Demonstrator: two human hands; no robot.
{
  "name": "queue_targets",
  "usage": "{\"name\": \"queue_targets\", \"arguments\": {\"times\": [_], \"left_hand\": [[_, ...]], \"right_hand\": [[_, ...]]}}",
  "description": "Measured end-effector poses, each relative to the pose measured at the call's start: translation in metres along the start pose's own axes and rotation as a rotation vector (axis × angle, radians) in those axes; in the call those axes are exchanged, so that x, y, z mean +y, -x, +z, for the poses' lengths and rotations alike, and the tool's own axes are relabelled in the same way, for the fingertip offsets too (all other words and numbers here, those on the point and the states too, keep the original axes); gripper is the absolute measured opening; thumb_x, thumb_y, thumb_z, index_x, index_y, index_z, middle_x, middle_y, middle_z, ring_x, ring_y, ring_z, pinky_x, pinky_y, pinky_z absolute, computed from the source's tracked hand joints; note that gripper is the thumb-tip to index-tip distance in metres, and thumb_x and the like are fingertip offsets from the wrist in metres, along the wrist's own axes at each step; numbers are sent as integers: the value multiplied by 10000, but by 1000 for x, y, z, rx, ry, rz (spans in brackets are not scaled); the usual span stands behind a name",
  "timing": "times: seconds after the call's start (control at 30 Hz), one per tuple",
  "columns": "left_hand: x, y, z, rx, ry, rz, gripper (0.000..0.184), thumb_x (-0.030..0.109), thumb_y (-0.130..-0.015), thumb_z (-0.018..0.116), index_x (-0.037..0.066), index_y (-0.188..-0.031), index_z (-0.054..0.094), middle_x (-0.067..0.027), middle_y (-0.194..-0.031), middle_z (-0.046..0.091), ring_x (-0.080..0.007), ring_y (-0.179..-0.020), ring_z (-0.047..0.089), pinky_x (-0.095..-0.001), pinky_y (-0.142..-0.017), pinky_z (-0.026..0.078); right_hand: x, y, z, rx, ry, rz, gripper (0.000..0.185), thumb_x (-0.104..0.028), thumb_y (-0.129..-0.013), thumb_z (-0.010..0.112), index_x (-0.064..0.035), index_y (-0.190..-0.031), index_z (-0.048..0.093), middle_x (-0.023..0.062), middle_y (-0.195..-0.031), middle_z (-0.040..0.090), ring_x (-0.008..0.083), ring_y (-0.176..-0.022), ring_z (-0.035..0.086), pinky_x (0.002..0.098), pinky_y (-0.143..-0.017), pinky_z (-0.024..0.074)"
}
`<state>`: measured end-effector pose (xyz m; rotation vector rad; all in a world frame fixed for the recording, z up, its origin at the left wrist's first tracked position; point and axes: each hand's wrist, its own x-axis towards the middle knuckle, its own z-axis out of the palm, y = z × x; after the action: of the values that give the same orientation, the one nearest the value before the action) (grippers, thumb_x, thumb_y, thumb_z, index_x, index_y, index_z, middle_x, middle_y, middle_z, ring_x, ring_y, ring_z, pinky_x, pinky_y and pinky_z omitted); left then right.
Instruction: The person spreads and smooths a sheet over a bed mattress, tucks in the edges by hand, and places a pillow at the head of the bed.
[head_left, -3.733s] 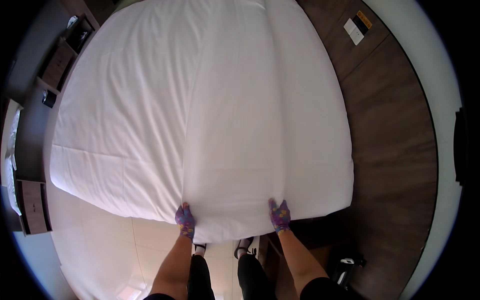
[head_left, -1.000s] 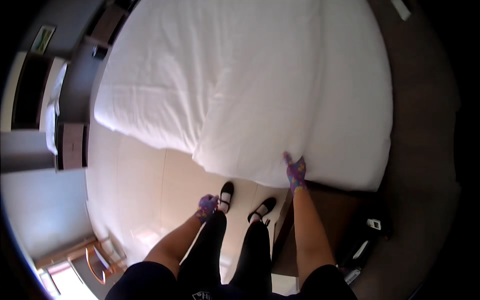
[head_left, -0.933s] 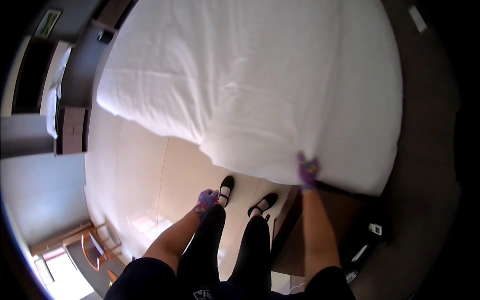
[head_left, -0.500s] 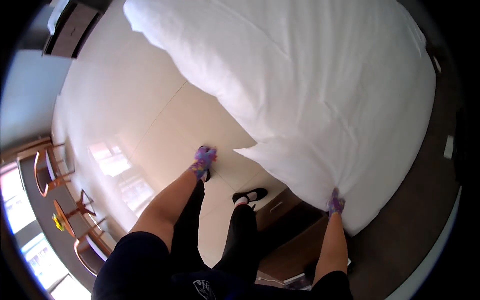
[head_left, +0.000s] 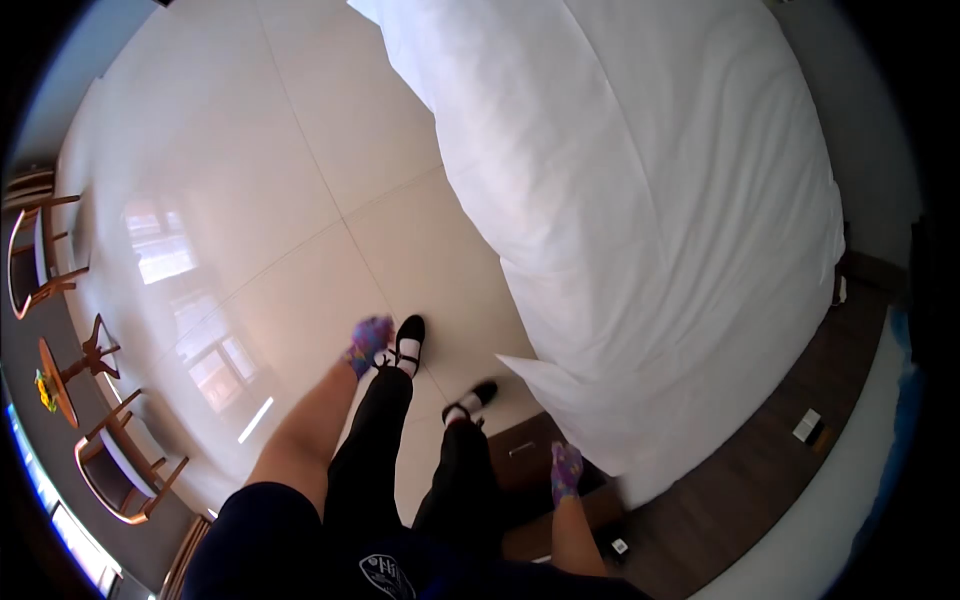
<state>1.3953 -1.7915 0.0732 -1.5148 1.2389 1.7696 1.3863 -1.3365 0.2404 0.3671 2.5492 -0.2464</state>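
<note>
A large white duvet [head_left: 640, 220] covers the bed and drapes over its near side, with a pointed corner hanging out over the floor. My left hand [head_left: 370, 343], in a purple patterned glove, hangs over the tiles beside my shoe. It holds nothing that I can see, and its fingers are loosely apart. My right hand [head_left: 566, 470], gloved alike, is just off the duvet's lower edge, in front of a brown bedside cabinet [head_left: 523, 450]. Its fingers point up toward the duvet and look empty.
Glossy tiles [head_left: 300, 180] spread to the left of the bed. Beyond them stand wooden chairs [head_left: 125, 470] and a small round table [head_left: 58, 382] with yellow flowers. A dark headboard [head_left: 740, 525] with a white switch plate [head_left: 806, 425] runs along the right.
My right hand has come off the duvet and moved left toward the cabinet. My left hand has shifted left and slightly down. The view has turned, and my feet have moved.
</note>
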Motion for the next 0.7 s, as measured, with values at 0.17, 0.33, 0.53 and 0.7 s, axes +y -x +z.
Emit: {"name": "queue_targets", "arguments": {"times": [0.17,0.33,0.53,0.7], "left_hand": [[154,13,10,-21,139,55,242,333,-779,498,106,-850,538,-4,-747,560,-125,-663,544,-274,-601,430],[237,-6,14,-33,226,96,320,395,-774,496,113,-921,527,-16,-828,554,-124,-744,532,-293,-662,417],[318,-100,8,-35,336,91,445,458,-781,451,104,-1050,456,-43,-975,511,-181,-885,493,-341,-762,382],[380,-196,15,-23,605,51,440,421,-818,396,102,-1120,390,-76,-1073,449,-207,-969,442,-348,-837,344]], "right_hand": [[-73,-42,9,-240,-607,263,171,-254,-798,509,-83,-801,514,-7,-672,468,84,-562,492,189,-421,349],[-139,-50,3,-350,-762,511,184,-238,-790,520,-78,-708,479,8,-620,486,109,-477,469,227,-380,377],[-205,-85,-21,-425,-597,269,205,-223,-829,448,-60,-710,482,34,-635,480,126,-544,486,232,-448,406],[-179,-79,-10,-300,-680,585,164,-241,-816,462,-85,-786,500,74,-674,508,189,-517,521,267,-429,411]]}}
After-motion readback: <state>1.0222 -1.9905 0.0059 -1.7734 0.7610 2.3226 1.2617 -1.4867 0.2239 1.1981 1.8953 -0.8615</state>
